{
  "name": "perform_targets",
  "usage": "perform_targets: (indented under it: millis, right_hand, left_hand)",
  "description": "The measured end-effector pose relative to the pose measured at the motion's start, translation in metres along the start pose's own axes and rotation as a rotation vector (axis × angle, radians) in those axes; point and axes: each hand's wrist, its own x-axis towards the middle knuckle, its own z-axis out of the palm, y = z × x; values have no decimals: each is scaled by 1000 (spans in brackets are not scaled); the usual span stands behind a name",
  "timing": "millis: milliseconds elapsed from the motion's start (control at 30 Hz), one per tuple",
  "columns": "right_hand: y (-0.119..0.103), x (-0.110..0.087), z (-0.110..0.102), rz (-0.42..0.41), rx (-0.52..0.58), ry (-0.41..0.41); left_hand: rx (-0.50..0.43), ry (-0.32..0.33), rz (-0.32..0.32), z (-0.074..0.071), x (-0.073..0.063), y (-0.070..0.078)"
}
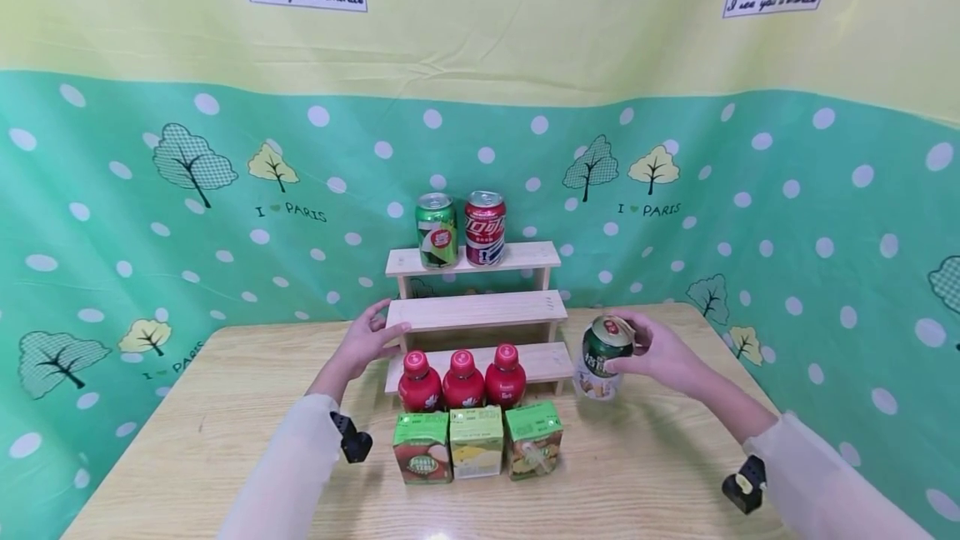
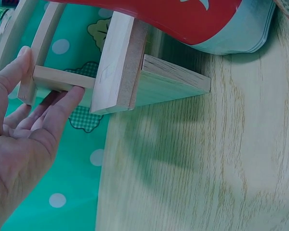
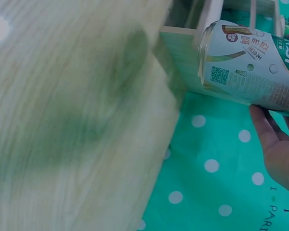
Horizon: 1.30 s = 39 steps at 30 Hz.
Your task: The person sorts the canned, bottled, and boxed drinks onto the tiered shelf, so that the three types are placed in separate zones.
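The left hand (image 1: 369,346) has its fingers (image 2: 63,111) and thumb closed on the left end of a three-tier pale wooden rack (image 1: 476,312), at the middle tier; on the top tier stand a green metal can (image 1: 437,233) and, just right of it, a red metal can (image 1: 486,230); three red round-shouldered bottles (image 1: 462,386) stand before the lowest tier (three small green-topped cartons (image 1: 477,445) line the worktop (image 1: 262,415) in front); just right of the rack, the right hand (image 1: 663,354) grips a green-and-white metal can (image 1: 603,357)
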Motion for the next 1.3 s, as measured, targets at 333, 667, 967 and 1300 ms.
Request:
perform_targets:
  millis: [333, 667, 967, 1300]
  right_hand:
    - [-20, 8, -19, 56, 32, 72]
    - [-32, 24, -29, 85, 9, 117]
    - [-51, 44, -34, 57, 20, 136]
    - [-66, 66, -32, 68, 11, 156]
  left_hand:
    - [0, -9, 7, 1, -2, 1]
    - [3, 1, 7, 1, -3, 1]
    - [5, 1, 9, 1, -2, 1]
    - [9, 0, 11, 1, -2, 1]
